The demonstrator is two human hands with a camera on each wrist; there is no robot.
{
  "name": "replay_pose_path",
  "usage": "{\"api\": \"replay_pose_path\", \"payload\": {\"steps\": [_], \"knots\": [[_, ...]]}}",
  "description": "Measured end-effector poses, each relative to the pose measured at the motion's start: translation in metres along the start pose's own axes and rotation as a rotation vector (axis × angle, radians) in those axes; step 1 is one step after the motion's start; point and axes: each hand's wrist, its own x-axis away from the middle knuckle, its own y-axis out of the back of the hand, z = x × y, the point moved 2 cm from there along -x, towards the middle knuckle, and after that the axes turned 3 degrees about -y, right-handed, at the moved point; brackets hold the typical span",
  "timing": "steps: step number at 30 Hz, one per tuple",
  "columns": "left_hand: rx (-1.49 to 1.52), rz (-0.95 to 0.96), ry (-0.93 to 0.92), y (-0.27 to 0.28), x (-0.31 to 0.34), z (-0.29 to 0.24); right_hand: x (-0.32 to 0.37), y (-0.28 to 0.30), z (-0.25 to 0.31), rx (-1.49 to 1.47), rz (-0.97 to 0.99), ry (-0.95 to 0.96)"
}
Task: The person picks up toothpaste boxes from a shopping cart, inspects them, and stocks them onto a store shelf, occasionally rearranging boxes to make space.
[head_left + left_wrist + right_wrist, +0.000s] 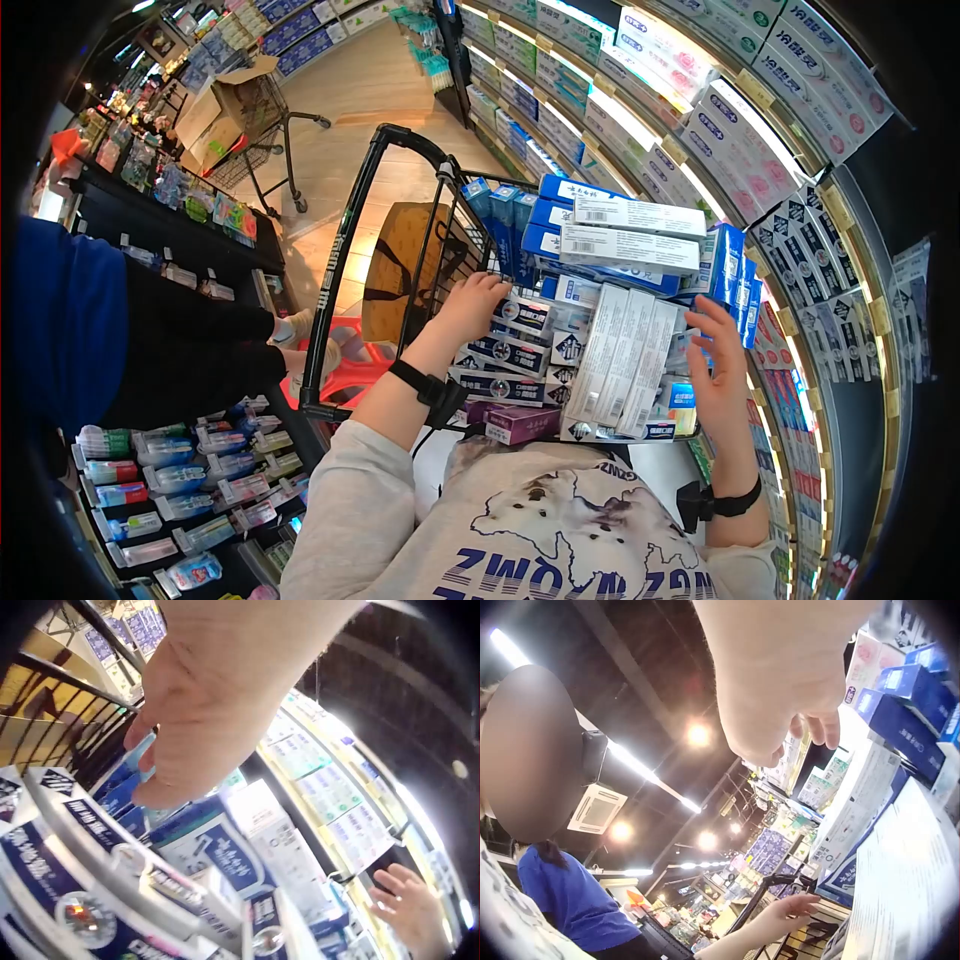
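A shopping cart [377, 150] heaped with toothpaste boxes stands in front of me. My left hand [470, 308] is over its left side, close above navy-and-white boxes [512, 350], fingers loosely bent and apparently empty. In the left wrist view the left hand [202, 735] overlaps blue boxes by the wire side. My right hand [718, 365] hovers at the pile's right edge with fingers spread and holding nothing. Between the hands lies a row of long white boxes [622, 360]. Beyond it, more white boxes [630, 248] lie on blue ones [548, 215]. A purple box [522, 424] sits at the near end.
Shelves of toothpaste boxes [740, 150] curve along the right. A person in a blue top [60, 320] stands at the left, beside racks of packaged goods [180, 475]. Another cart with cardboard boxes [235, 115] stands farther up the aisle. A brown bag [400, 270] shows through the cart's frame.
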Motion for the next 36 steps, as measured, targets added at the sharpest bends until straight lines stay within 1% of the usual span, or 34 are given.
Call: {"api": "replay_pose_path", "payload": {"steps": [1,2,3,5,7,9,10,12,13,15,16,17,19,21,23,24,25,27,29,30,31,33,34,36], "knots": [[-0.001,0.043,-0.016,-0.007,-0.002,0.000,0.003,-0.001,-0.001,-0.006,0.028,-0.020],[0.119,0.111,0.026,-0.012,-0.006,0.006,0.005,-0.001,0.003,0.014,0.058,-0.028],[0.120,0.109,0.021,-0.006,-0.009,0.003,0.006,0.001,0.004,0.018,0.054,-0.027],[0.150,0.275,0.078,0.004,-0.009,-0.002,0.009,0.002,0.005,0.036,0.142,0.000],[0.151,0.274,0.062,0.013,-0.005,-0.004,0.012,0.002,0.006,0.045,0.153,-0.004],[0.313,0.022,-0.001,0.027,0.003,-0.008,0.016,0.000,0.004,0.047,0.180,0.002],[0.311,0.024,-0.009,0.038,0.008,-0.015,0.018,-0.001,0.002,0.047,0.172,-0.001],[0.461,-0.171,-0.062,0.068,0.018,-0.036,0.023,-0.004,0.000,0.017,0.245,0.033],[0.461,-0.165,-0.074,0.084,0.023,-0.050,0.024,-0.006,0.006,0.019,0.234,0.026],[0.351,-0.220,-0.188,0.114,0.035,-0.087,0.026,-0.013,0.023,-0.184,0.246,-0.016],[0.286,-0.234,-0.232,0.122,0.039,-0.103,0.026,-0.016,0.027,-0.134,0.301,0.026],[0.220,-0.252,-0.277,0.128,0.042,-0.118,0.024,-0.018,0.029,-0.127,0.296,0.020],[0.211,-0.227,-0.306,0.140,0.044,-0.137,0.022,-0.025,0.035,0.006,0.387,0.245],[0.175,-0.232,-0.282,0.147,0.046,-0.144,0.023,-0.021,0.031,0.005,0.419,0.217],[0.196,-0.216,-0.283,0.157,0.051,-0.141,0.026,-0.013,0.023,-0.305,0.450,-0.108],[0.197,-0.258,-0.239,0.167,0.054,-0.139,0.029,-0.010,0.013,-0.447,0.407,-0.121],[0.199,-0.300,-0.196,0.174,0.056,-0.136,0.031,-0.005,0.007,-0.447,0.405,-0.122],[0.232,-0.270,-0.187,0.175,0.061,-0.124,0.032,0.006,-0.003,-0.572,0.357,-0.069],[0.663,-0.249,-0.092,0.162,0.064,-0.112,0.034,0.014,-0.012,-0.597,0.334,-0.073],[0.752,-0.288,-0.120,0.157,0.063,-0.111,0.035,0.018,-0.013,-0.629,0.339,-0.098],[0.752,-0.282,-0.124,0.150,0.062,-0.109,0.035,0.021,-0.015,-0.662,0.346,-0.123],[0.812,-0.156,-0.208,0.140,0.063,-0.108,0.035,0.023,-0.020,-0.663,0.336,-0.129],[0.900,-0.155,-0.148,0.144,0.062,-0.114,0.035,0.024,-0.021,-0.668,0.344,-0.126],[0.894,-0.180,-0.169,0.142,0.063,-0.116,0.034,0.025,-0.020,-0.668,0.337,-0.154]]}}
